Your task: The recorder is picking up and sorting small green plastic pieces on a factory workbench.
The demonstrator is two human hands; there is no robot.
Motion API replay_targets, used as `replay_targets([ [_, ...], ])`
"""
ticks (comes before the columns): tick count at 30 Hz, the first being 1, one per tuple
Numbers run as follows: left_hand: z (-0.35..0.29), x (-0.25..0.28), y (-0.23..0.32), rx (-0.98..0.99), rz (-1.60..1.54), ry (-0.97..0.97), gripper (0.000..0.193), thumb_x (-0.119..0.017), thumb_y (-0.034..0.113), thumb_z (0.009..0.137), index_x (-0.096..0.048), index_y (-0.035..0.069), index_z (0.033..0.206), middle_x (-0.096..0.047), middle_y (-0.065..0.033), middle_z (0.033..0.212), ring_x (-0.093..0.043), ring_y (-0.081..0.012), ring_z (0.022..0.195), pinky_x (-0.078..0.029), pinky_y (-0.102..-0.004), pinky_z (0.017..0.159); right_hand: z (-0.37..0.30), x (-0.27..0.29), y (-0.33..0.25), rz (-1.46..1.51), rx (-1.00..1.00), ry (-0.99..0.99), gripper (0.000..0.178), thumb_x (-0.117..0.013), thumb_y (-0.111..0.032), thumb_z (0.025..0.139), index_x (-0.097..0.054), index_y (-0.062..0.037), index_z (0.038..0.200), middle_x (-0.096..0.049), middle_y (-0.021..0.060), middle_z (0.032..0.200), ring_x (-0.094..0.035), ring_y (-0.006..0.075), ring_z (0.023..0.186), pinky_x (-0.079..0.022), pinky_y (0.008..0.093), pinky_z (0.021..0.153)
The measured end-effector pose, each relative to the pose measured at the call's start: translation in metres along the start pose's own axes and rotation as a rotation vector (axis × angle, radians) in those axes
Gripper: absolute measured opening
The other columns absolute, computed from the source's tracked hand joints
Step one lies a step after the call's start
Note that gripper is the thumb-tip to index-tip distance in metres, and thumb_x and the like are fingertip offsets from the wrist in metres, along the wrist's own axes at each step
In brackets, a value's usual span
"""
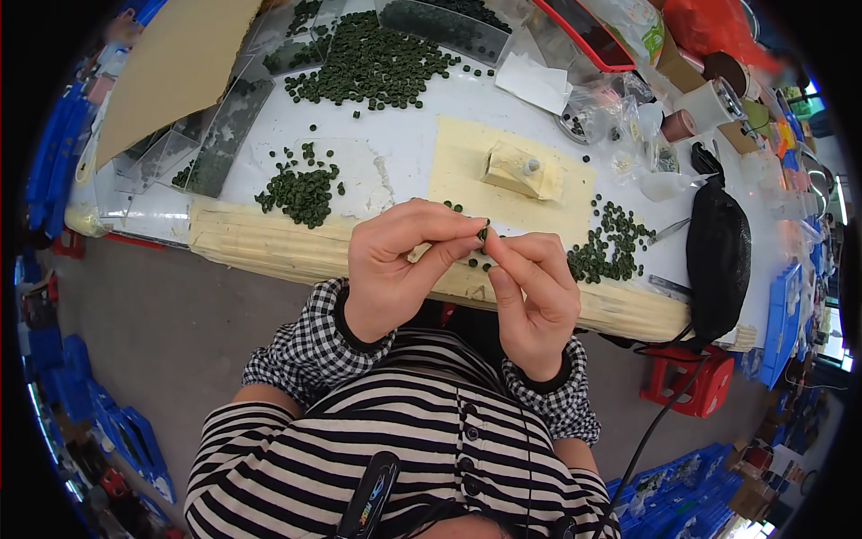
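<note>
Head view: one glossy dark-green piece point(484, 234) over near edge of table point(404, 148).
Pinched by left hand point(391, 262); touched by right hand point(541, 292), whose grip is unclear.

Dark green pieces point(373, 67), black-and-white checked sleeves point(310, 349)

Bright, even light across my white tabletop point(395, 135) here, and my left hand point(382, 269) and right hand point(543, 301) show crisp, shadows soft! Out right, the window point(835, 323) glares white; glints catch the clear plastic bags point(615, 112), the grey floor point(224, 332) sits dimmer, and rim-side blue crates point(135, 440) bend and blur into black corners.
</note>
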State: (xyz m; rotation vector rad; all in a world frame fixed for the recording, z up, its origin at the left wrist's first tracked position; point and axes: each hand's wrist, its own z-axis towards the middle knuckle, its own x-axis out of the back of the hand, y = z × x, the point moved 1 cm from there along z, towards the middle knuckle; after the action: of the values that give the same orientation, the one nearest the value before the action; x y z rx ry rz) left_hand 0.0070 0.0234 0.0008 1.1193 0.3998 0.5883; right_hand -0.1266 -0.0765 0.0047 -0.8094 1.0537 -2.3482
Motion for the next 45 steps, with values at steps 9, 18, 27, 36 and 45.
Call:
replay_targets([
  [9,0.063,0.051,-0.026,-0.066,0.857,-0.163,0.014,-0.065,-0.001,0.085,-0.070,-0.003,0.098,-0.068,-0.0139,0.086,-0.065,-0.0214,0.070,-0.051,-0.0292,0.064,0.002,0.023,0.017,-0.099,-0.101,0.146,0.033,-0.065,0.000,0.087,-0.066,-0.0012,0.121,-0.065,0.0109,0.099,-0.060,0.0195,0.091,-0.048,0.0287,0.081],
  [18,0.047,0.057,-0.018,0.058,0.745,-0.231,0.019,-0.067,-0.002,0.083,-0.069,-0.002,0.102,-0.066,-0.0130,0.085,-0.064,-0.0205,0.071,-0.051,-0.0295,0.064,0.000,0.028,0.022,-0.094,-0.141,0.203,0.028,-0.065,0.001,0.088,-0.069,-0.0016,0.115,-0.066,0.0094,0.094,-0.060,0.0184,0.088,-0.047,0.0280,0.079],
  [27,0.033,0.057,-0.018,0.023,0.746,-0.321,0.014,-0.070,-0.002,0.080,-0.070,0.000,0.094,-0.060,-0.0081,0.080,-0.059,-0.0199,0.067,-0.046,-0.0300,0.059,0.028,0.030,0.030,-0.422,-0.010,0.215,0.019,-0.071,-0.001,0.083,-0.072,-0.0024,0.102,-0.066,0.0085,0.087,-0.058,0.0206,0.082,-0.046,0.0302,0.073],
  [36,0.029,0.054,-0.017,-0.024,0.810,-0.252,0.012,-0.068,-0.002,0.083,-0.068,-0.002,0.095,-0.060,-0.0079,0.082,-0.062,-0.0190,0.068,-0.050,-0.0277,0.061,0.044,0.058,0.036,-0.521,-0.045,0.294,0.009,-0.070,-0.001,0.083,-0.070,-0.0005,0.092,-0.066,0.0095,0.082,-0.059,0.0221,0.077,-0.047,0.0318,0.070],
  [45,0.031,0.052,-0.013,0.002,0.769,-0.262,0.012,-0.069,0.002,0.083,-0.067,-0.001,0.095,-0.063,-0.0117,0.084,-0.065,-0.0235,0.068,-0.053,-0.0308,0.063,0.063,0.205,0.132,-0.772,-0.367,0.126,0.054,-0.078,-0.032,0.081,-0.061,-0.0007,0.121,-0.064,0.0111,0.107,-0.061,0.0171,0.078,-0.051,0.0279,0.074],
])
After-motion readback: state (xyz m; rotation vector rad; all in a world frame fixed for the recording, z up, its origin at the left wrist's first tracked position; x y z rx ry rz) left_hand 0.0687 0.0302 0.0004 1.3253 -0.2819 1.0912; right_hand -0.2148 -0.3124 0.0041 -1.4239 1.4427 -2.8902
